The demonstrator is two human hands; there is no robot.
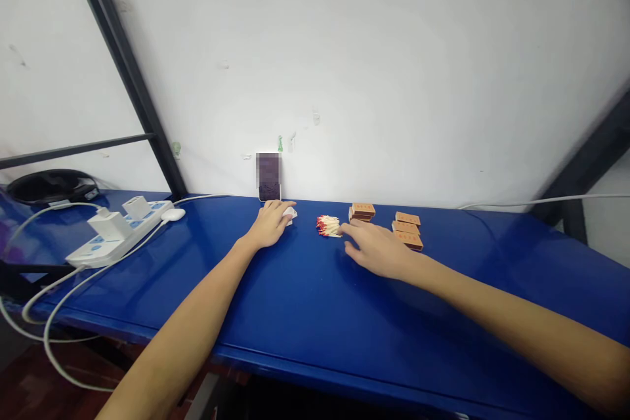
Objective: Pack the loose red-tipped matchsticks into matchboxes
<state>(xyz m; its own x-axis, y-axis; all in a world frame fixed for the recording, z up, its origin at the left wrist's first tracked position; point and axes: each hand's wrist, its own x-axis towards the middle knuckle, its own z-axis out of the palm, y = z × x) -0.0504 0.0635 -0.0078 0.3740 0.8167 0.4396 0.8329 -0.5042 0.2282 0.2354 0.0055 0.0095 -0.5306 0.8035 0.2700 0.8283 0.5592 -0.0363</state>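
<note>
Many matches (327, 226) in a heap on a blue table (295, 315)

The matches have red tips and pale sticks. They lie in a small pile between the two hands. The right hand (378, 248) is just beside the pile. Its thumb and pointing finger are apart, so it is not closed on anything. I can't tell if a fingertip touches a match. The left hand (267, 223) is flat and low on the other side. A small white thing (290, 214) pokes out by its fingers. I can't tell if the hand grips it or only covers it.

Just behind the right hand is a stack of matchboxes (363, 210). The hand hides the bottom of it. To the right is a row of three matchboxes (407, 228), and the hand is close to the near one.

A phone (269, 177) stands up against the white wall (369, 65), right behind the left hand. Far to the left sits a white power strip (81, 251) with two chargers (111, 226) on it. White cords (49, 341) loop over the table edge there. A black band (52, 187) lies past the strip. Dark metal bars (123, 65) rise at the side.
</note>
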